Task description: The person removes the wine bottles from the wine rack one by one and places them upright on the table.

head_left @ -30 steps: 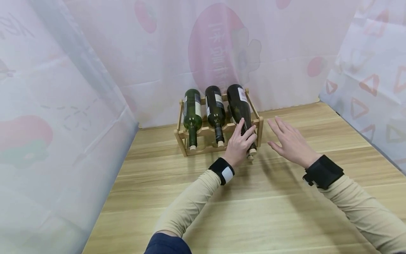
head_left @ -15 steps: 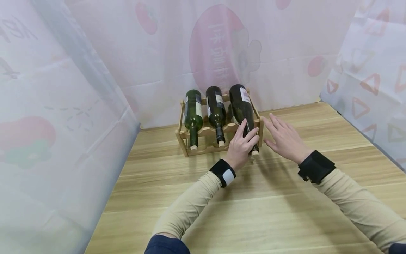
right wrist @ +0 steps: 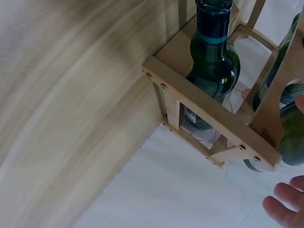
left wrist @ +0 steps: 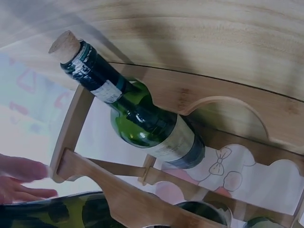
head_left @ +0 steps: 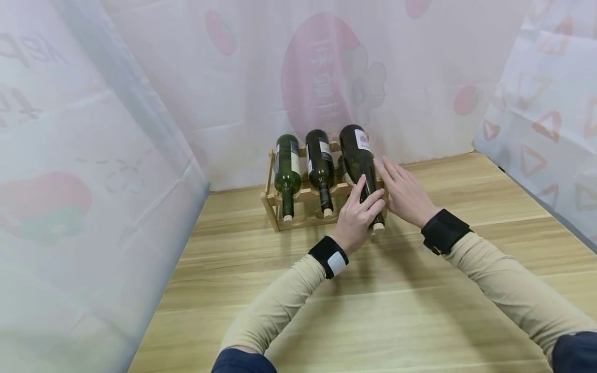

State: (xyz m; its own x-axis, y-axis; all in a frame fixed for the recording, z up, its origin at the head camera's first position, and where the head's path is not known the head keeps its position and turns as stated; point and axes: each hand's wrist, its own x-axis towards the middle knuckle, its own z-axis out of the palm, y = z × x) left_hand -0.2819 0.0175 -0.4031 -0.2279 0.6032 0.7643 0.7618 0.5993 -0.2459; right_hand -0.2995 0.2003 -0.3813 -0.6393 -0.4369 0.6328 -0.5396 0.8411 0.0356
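Note:
At the right end of the wooden wine rack (head_left: 305, 195), a dark wine bottle (head_left: 356, 155) lies with its corked neck sloping toward the person. The left hand (head_left: 356, 220) grips its neck from the near side; the thumb is hidden. Beside the bottle's shoulder is the right hand (head_left: 406, 194), fingers straight, their tips at the bottle's right side. Its fingertips (right wrist: 280, 204) also show in the right wrist view, close to the rack's corner. Below, on the lower tier, a corked green bottle (left wrist: 156, 121) lies in the rack.
Two more corked bottles lie on the top tier, a green bottle (head_left: 287, 163) at left and a dark bottle (head_left: 320, 160) in the middle. The rack stands on a wood-grain table (head_left: 373, 311) near a printed cloth backdrop (head_left: 242, 88). Another cloth hangs at left.
The right hand has moved left, from apart from the rack to the bottle's side. The left hand stays on the neck. The bottle has shifted slightly and now hides the lower cork more.

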